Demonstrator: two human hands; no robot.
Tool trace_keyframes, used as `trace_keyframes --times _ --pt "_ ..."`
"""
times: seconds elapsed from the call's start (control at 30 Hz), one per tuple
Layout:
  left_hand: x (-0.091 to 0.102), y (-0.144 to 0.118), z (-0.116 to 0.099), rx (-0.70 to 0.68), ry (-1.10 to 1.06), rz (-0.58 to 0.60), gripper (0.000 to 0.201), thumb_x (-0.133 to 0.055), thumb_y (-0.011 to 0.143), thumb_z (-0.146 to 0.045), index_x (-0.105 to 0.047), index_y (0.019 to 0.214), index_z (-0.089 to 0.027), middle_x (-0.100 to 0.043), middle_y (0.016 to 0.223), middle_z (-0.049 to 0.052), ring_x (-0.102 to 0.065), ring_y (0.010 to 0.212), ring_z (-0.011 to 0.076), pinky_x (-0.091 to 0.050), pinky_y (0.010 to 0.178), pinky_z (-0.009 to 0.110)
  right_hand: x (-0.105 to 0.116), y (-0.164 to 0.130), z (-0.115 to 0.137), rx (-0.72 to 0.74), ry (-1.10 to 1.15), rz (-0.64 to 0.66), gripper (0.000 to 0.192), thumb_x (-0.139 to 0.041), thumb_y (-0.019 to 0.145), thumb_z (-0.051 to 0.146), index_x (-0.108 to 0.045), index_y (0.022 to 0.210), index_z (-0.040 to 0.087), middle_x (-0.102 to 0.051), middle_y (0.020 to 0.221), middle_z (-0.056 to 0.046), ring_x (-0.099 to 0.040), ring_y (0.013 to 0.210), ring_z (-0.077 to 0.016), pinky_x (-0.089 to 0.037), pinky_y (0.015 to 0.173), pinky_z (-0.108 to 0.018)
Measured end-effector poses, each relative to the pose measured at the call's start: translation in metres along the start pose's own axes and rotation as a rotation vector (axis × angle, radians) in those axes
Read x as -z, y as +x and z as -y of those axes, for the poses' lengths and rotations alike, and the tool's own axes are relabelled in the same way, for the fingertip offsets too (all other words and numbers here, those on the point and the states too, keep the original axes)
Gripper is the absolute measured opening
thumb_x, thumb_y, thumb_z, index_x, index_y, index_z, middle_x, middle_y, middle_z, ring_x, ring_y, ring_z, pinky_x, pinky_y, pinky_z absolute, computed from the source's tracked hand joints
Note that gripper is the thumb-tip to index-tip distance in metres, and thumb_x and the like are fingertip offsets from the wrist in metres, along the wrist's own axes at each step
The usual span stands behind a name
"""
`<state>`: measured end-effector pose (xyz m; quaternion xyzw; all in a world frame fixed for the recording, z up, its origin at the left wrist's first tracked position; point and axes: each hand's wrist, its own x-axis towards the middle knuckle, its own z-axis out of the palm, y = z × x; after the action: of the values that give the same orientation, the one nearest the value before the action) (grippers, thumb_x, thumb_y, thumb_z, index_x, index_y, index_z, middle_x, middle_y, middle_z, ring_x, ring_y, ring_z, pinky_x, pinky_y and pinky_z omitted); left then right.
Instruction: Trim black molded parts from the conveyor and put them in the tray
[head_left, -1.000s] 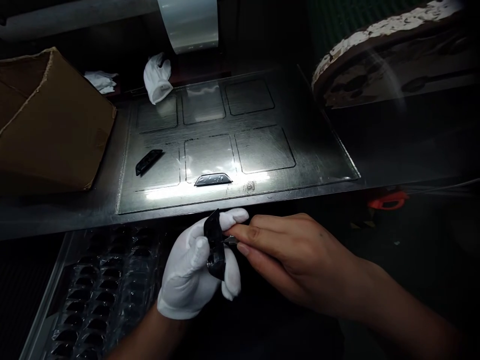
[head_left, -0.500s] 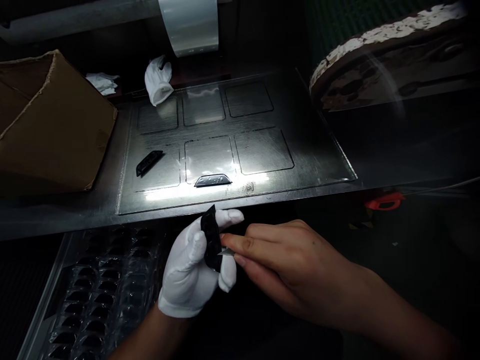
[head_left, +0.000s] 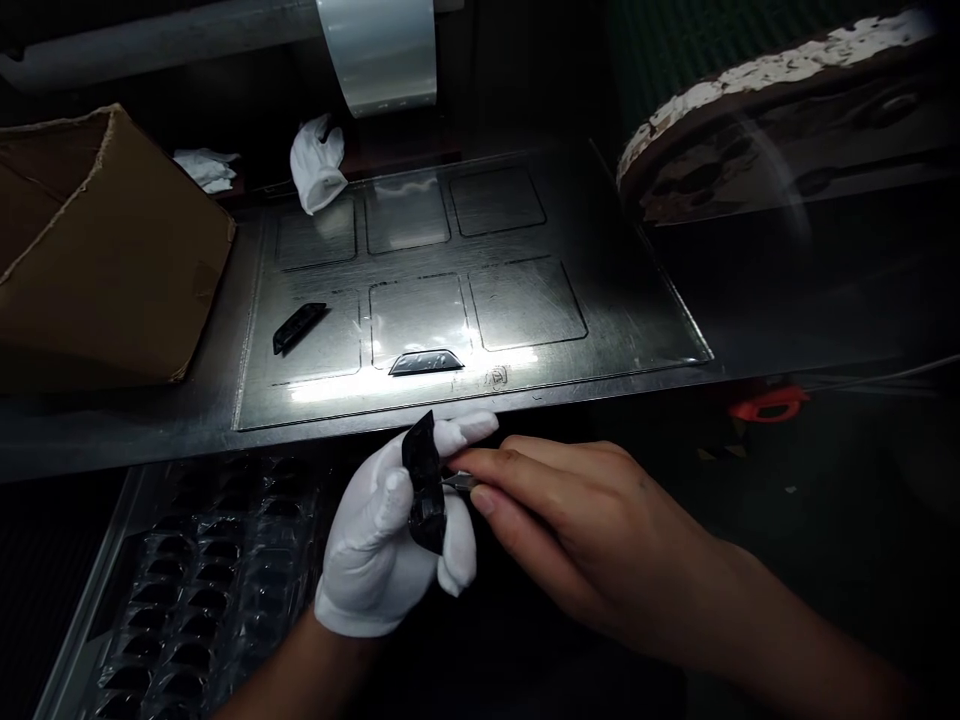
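Now the bare right hand (head_left: 570, 530) has slid its small blade (head_left: 459, 482) higher along the black part (head_left: 424, 485), gripped upright by the gloved left hand (head_left: 382, 550).

A dim factory workstation for small parts. A scratched metal worktop (head_left: 615, 330) is marked with six rectangular outlines, a clear blister tray (head_left: 195, 590) of moulded pockets sits below it, and a roll of film (head_left: 377, 50) hangs above. A worn cardboard box (head_left: 97, 250) and spare white gloves (head_left: 316, 160) lie alongside.

A dark brushed-metal workbench (head_left: 187, 430) carries a scratched metal plate (head_left: 615, 300) scored with six rounded squares. Two small black plastic pieces (head_left: 298, 326) (head_left: 424, 361) lie on it (well apart), beside a brown cardboard box (head_left: 97, 260) and a crumpled white glove (head_left: 316, 163).
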<state>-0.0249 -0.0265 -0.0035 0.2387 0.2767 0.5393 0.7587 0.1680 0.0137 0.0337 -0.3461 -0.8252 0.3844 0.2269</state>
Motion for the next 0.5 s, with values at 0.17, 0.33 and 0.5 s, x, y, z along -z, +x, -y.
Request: trace_keyframes --times 0.17,0.33,0.5 --pt "0.003 -0.002 0.000 0.011 0.071 -0.025 0.051 -0.052 0.104 -0.054 -0.068 0.135 -0.016 -0.067 0.058 0.002 -0.048 0.037 0.0102 -0.036 0.041 0.023 0.019 -0.002 0.001 -0.002 0.052 0.022 0.029 -0.057 0.106 0.021 -0.069 0.132 0.025 -0.078 0.117 0.001 -0.074 0.102 -0.0127 -0.056 0.088 -0.022" --pt "0.002 -0.004 -0.001 0.035 0.179 -0.064 0.049 -0.058 0.102 -0.052 -0.068 0.136 -0.019 -0.075 0.072 0.007 -0.061 0.048 0.0117 -0.045 0.047 0.020 0.039 0.003 -0.004 0.018 -0.071 -0.117 0.034 -0.057 0.107 0.019 -0.067 0.139 0.022 -0.075 0.119 -0.004 -0.070 0.105 -0.0150 -0.057 0.088 -0.026" --pt "-0.005 -0.008 -0.003 0.069 0.238 -0.118 0.044 -0.067 0.097 -0.055 -0.074 0.122 -0.019 -0.079 0.102 0.010 -0.061 0.050 0.0067 -0.049 0.050 0.017 0.045 0.014 -0.003 0.123 -0.307 -0.060 0.032 -0.058 0.107 0.025 -0.069 0.138 0.021 -0.075 0.112 -0.006 -0.068 0.098 -0.0199 -0.056 0.082 -0.034"
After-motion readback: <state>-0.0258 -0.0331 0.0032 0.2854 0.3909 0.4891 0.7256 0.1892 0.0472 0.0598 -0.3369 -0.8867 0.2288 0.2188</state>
